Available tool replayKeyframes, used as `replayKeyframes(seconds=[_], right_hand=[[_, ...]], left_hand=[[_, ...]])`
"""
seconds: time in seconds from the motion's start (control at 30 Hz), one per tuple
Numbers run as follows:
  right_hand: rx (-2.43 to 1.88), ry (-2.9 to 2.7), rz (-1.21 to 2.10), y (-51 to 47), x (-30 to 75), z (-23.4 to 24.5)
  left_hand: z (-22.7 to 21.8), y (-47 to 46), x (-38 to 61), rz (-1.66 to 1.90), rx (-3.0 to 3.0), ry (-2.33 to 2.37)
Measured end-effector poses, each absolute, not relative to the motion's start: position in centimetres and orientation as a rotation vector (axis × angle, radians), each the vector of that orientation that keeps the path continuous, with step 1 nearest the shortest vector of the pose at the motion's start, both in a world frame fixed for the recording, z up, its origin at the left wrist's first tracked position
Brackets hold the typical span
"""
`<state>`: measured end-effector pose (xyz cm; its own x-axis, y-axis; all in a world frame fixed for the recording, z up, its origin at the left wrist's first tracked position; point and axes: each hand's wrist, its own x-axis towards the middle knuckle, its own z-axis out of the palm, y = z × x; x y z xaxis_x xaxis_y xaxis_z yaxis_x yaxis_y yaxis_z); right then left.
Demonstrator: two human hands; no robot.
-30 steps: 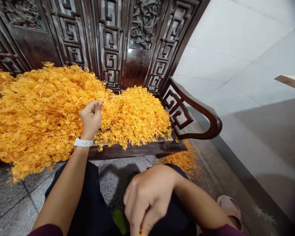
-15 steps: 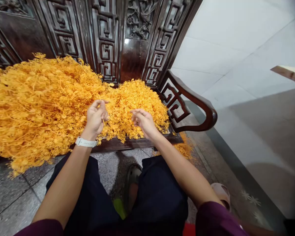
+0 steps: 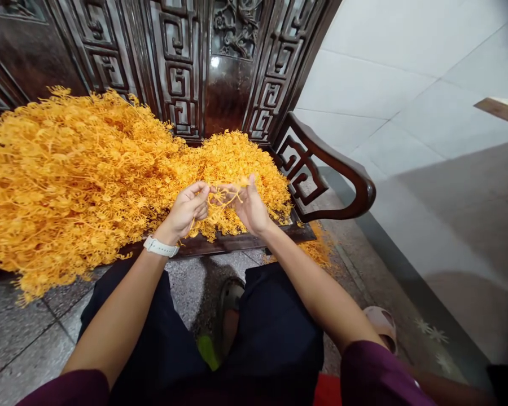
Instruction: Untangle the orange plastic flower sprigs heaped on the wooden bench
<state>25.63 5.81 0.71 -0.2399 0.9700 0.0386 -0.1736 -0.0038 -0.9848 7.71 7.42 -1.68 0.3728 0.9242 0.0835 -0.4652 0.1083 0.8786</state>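
Note:
A thin orange-yellow plastic-looking sprig stretches between my two hands, above the bench seat. My left hand, with a white watch on its wrist, is closed, thumb and fingers pinching the sprig's stem. My right hand is open, thumb raised and fingers reaching left behind the sprig, which lies across them. Just beyond both hands is a small heap of similar orange-yellow sprigs. A much larger heap spreads to the left and hangs over the seat's front edge.
The dark carved wooden bench has a curved armrest on the right. Orange bits lie on the floor below it. A white tiled wall stands at the right, and a green object shows between my legs.
Both hands have come closer together, the left moving right. The sprig now shows stretched out between them, and my right hand's fingers have opened out behind it.

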Motion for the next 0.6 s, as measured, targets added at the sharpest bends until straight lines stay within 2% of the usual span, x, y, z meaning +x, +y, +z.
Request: replayKeyframes(seconds=[0.2, 0.43, 0.6], right_hand=[[-0.894, -1.262, 1.421, 6.0, 26.0, -0.2], [-0.897, -1.837, 1.064, 4.1, 26.2, 1.8], [-0.751, -1.91, 1.176, 2.8, 26.1, 3.7]], left_hand=[[-1.5, 7.4, 7.8, 1.113, 0.979, 0.619], [-1.4, 8.1, 7.1, 1.396, 0.945, 0.721], [-0.8, 7.5, 6.9, 1.471, 1.228, 0.797]])
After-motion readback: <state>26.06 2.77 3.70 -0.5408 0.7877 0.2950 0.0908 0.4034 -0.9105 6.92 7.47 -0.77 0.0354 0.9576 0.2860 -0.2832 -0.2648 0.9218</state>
